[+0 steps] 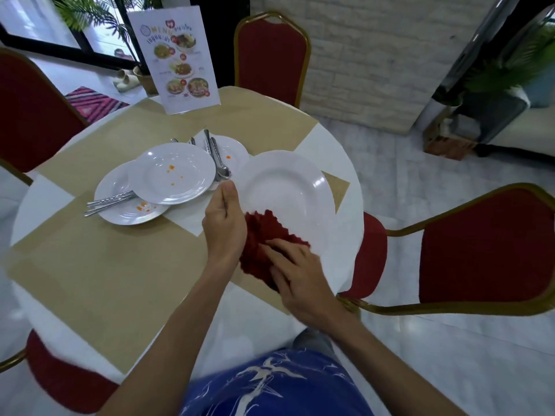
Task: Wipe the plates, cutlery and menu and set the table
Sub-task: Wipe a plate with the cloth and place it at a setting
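Nearest, the right hand (297,271) lies with fairly straight fingers on a red cloth (264,235), pressing it against the near rim of a white plate (285,187). Where its thumb sits cannot be told. Just beyond, the left hand (223,214) is curled and pinches the plate's left edge. It holds the plate tilted up off the counter (345,163), probably so the cloth can reach the rim and the face without the plate sliding. The two hands are close together, both on this one plate, whose face shows no stains, so this wipe looks nearly finished.

Farther on, three unwiped plates overlap on the tan placemats. The top plate (174,172) has orange sauce spots. The lower plate (126,208) is smeared too and carries the forks (111,201). A third plate (232,151) behind holds the spoons (217,159). Piled like this, they seem to be waiting their turn.

At the far edge the menu (177,58) stands upright in its holder, so most of the job looks still ahead.
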`<state>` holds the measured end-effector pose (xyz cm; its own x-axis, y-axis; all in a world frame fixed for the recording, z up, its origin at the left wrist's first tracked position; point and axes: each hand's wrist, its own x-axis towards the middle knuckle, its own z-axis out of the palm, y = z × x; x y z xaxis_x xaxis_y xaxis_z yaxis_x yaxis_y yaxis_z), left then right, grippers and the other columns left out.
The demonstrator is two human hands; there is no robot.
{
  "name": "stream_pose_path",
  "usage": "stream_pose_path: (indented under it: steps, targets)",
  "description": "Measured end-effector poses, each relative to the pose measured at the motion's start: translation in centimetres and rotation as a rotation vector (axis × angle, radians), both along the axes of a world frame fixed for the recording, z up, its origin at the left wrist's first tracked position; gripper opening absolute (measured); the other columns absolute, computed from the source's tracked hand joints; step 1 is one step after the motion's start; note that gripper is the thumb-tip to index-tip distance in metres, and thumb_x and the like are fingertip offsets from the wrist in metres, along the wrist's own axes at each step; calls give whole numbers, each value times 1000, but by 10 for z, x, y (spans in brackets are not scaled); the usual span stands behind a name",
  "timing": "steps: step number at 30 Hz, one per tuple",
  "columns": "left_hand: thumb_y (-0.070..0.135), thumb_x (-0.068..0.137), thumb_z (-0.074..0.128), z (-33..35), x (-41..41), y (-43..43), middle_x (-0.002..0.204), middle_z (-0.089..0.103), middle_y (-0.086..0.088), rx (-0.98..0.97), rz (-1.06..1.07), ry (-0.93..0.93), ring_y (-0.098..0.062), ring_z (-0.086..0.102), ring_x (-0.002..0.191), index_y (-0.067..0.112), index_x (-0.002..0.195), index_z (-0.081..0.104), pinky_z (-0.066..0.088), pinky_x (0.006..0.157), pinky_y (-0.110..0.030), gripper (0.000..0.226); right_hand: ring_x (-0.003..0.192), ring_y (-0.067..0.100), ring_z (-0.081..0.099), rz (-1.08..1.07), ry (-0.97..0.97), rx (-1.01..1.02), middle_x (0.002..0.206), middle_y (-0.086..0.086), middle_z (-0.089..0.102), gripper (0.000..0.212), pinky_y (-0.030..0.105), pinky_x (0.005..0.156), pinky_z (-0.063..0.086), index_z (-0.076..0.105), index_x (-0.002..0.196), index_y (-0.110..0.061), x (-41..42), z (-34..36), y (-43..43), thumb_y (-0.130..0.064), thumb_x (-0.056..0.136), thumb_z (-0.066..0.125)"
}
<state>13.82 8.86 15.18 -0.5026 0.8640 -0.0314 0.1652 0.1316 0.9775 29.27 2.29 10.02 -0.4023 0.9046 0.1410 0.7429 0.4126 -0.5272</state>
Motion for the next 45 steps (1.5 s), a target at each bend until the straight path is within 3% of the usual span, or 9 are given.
stream_pose_path:
  steps: [6, 11, 15, 20, 26, 35, 39, 42, 45]
  targets:
    - [45, 106, 34, -6, 5, -13, 81, 62, 6, -79, -74, 3, -13, 56, 80, 21, 87, 59, 46, 82, -36, 40, 101, 34, 54, -383, -113, 132, 111, 14, 59, 31, 50, 78, 54, 66, 120, -13, 36, 26, 77, -5, 90, 63]
    - [41, 107, 34, -3, 13, -16, 82, 61, 5, -105, -243, 63, -5, 52, 75, 12, 90, 58, 42, 71, -26, 41, 116, 27, 51, -351, 295, 2, 132, 19, 48, 40, 21, 105, 36, 55, 134, -2, -7, 60, 84, -5, 95, 64]
    - [43, 106, 36, -1, -10, -3, 102, 72, 1, -104, -401, 123, -16, 65, 100, 17, 106, 66, 50, 88, -37, 40, 138, 36, 37, -27, 44, 23, 155, 19, 38, 73, 33, 119, 27, 39, 154, -2, -22, 62, 71, -2, 88, 68]
    - [48, 104, 40, 3, -29, 2, 94, 71, 3, -107, -592, 372, -19, 64, 95, 22, 96, 66, 49, 90, -41, 38, 108, 35, 53, 30, -96, 168, 129, 12, 61, 61, 49, 92, 49, 54, 140, -5, 1, 52, 92, -14, 84, 75]
    - [39, 104, 45, 11, -44, 2, 79, 64, -3, 47, -397, 391, -15, 55, 77, 16, 88, 64, 41, 70, -26, 34, 91, 19, 58, -517, 207, -326, 105, -2, 64, 45, 34, 73, 44, 48, 116, -17, 20, 24, 84, -44, 90, 72]
    - [35, 108, 37, 4, -2, -15, 65, 50, 12, 111, 179, 34, 0, 47, 62, 19, 83, 52, 38, 67, -28, 33, 86, 21, 67, -988, 1237, -973, 101, 6, 71, 21, 28, 57, 52, 63, 104, -18, -32, 3, 30, -34, 94, 73]
    - [37, 108, 34, -8, 7, -26, 88, 61, 14, 117, 213, -301, 9, 56, 79, 27, 93, 58, 45, 82, -23, 29, 88, 22, 70, -877, 1183, -885, 100, 8, 74, 12, 37, 74, 59, 65, 94, -19, -17, 9, 41, -25, 93, 76]
    - [49, 103, 40, -13, -22, -21, 124, 70, 3, 26, -101, -612, -15, 66, 114, 29, 126, 62, 53, 96, -42, 38, 96, 23, 74, -709, 1009, -712, 109, 12, 77, 14, 38, 89, 60, 71, 99, -18, 19, 24, 59, -17, 88, 80]
    - [49, 105, 35, 4, -49, -10, 124, 71, 1, -107, -451, -656, -19, 64, 120, 28, 126, 65, 51, 96, -40, 42, 103, 20, 73, -470, 690, -671, 108, 2, 77, 36, 31, 87, 60, 70, 116, -16, 58, 44, 73, -20, 83, 85]
